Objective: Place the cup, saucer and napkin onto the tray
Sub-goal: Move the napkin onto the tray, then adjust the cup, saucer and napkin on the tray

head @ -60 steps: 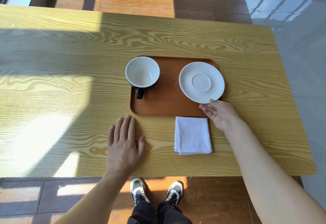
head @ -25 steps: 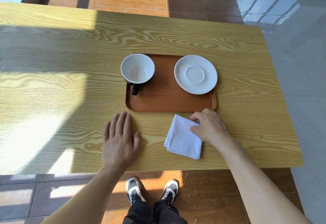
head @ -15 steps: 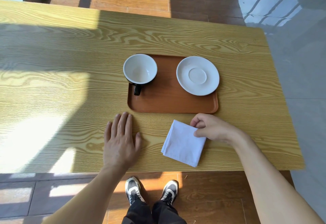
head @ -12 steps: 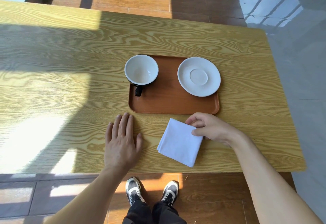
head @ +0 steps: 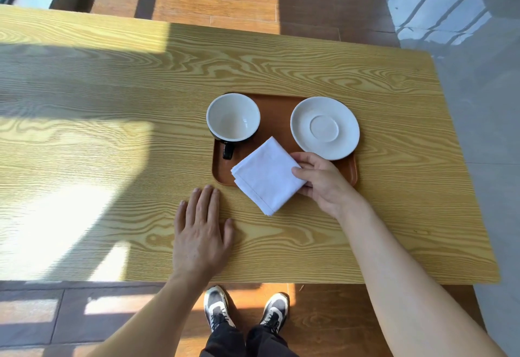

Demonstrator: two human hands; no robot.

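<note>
A brown wooden tray (head: 277,109) lies on the table. On its left part stands the cup (head: 233,118), white inside and black outside, handle toward me. The white saucer (head: 325,127) rests on the tray's right part, its rim overhanging the right edge a little. My right hand (head: 323,182) pinches the right corner of the folded white napkin (head: 266,175). The napkin hangs tilted over the tray's near edge, partly above the tray and partly above the table. My left hand (head: 201,227) lies flat on the table, fingers together, holding nothing.
The yellow wood-grain table (head: 112,137) has its near edge just in front of my shoes (head: 244,310). Its right edge runs close to the saucer's side. Strong sunlight patches lie on the left part. Brown and grey floor tiles surround it.
My right hand let go of the saucer on the tray, gripped the napkin on the table and carried it up and forward over the tray's near edge. My left hand stayed put.
</note>
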